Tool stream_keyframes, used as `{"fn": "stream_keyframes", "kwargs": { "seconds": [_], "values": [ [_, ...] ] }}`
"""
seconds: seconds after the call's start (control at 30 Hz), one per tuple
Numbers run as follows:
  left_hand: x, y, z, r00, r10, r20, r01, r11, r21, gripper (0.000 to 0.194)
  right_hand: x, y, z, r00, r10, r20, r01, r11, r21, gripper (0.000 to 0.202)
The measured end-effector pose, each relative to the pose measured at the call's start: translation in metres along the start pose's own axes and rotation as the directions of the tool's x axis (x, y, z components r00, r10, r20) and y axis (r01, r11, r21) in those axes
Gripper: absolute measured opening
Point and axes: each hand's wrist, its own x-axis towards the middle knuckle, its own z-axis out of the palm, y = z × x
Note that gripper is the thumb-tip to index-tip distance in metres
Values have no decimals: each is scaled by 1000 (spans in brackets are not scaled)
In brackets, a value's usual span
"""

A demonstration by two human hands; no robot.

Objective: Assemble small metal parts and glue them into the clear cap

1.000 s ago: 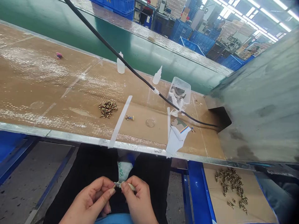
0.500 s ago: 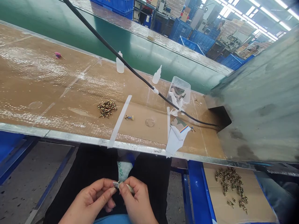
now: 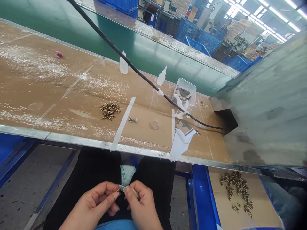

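Note:
Above my lap, my left hand point(image 3: 99, 201) pinches a small greyish piece point(image 3: 121, 187) between thumb and forefinger. My right hand point(image 3: 142, 200) grips the same spot from the other side, its thumb pressed on top, and something pale shows behind that thumb. The fingers cover most of what is held, so its kind cannot be made out. On the bench beyond lies a small painted figure point(image 3: 132, 120), left of a clear round disc point(image 3: 154, 125). A pile of small dark-and-yellow parts point(image 3: 109, 111) sits farther left.
White squeeze bottles point(image 3: 123, 65) stand near the bench's back edge, beside a clear plastic box point(image 3: 189, 92) of scraps. A black cable point(image 3: 141, 75) crosses above the bench. Folded white paper point(image 3: 179, 143) lies at the front edge. More small parts point(image 3: 236, 185) lie on cardboard at lower right.
Both hands stay above the lap with their pinch kept. The fingertips have shifted slightly, and the greyish piece between them shows at a slightly different angle.

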Motion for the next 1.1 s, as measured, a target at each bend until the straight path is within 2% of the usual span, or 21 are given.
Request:
{"fn": "stream_keyframes", "kwargs": {
  "seconds": [0.1, 0.2, 0.27, 0.37, 0.4, 0.5, 0.6, 0.63, 0.77, 0.8, 0.97, 1.1],
  "values": [
    [0, -2, 0, 999, 6, 43, -6, 1000, -6, 30, -2, -10, 5, 999, -40, -1, 39, 996, -75, 38],
    [-2, -2, -1, 998, -3, 56, 3, 1000, -1, 28, 2, -7, 5, 999, -47, -6, 46, 996, -77, 37],
    [-3, -1, -1, 998, -27, 51, 28, 1000, -12, 30, 6, 1, 2, 997, -10, -81, 9, 1000, -19, 39],
    [-3, -2, 0, 997, -70, 29, 71, 996, -48, 36, 10, 11, -5, 964, 94, -248, -67, 991, 116, 44],
    [-2, -3, 0, 997, -74, 23, 75, 996, -53, 36, 10, 13, -6, 959, 112, -259, -77, 987, 142, 45],
    [-1, -3, 0, 999, -36, 25, 37, 999, -37, 35, 6, 8, -6, 992, 81, -100, -67, 989, 135, 43],
    [-1, 0, 1, 999, -1, 33, 2, 1000, -21, 33, 3, 2, -1, 999, 30, 29, -33, 997, 73, 41],
    [-2, 2, 1, 999, -5, 35, 5, 1000, -20, 33, 3, 2, 0, 999, 33, 20, -34, 997, 63, 41],
    [-5, 8, 3, 998, -54, 28, 55, 998, -31, 35, 8, 7, -1, 983, 112, -144, -90, 984, 155, 44],
    [-5, 9, 4, 998, -64, 19, 65, 997, -40, 35, 9, 8, -2, 983, 114, -147, -88, 981, 174, 44],
    [-6, 13, 7, 999, -53, -9, 53, 997, -56, 34, 4, 3, 0, 997, 47, 55, -53, 991, 123, 43],
    [-6, 13, 8, 998, -37, 42, 39, 997, -67, 35, 2, 0, 3, 995, 72, 75, -82, 987, 139, 45]
  ]
}}
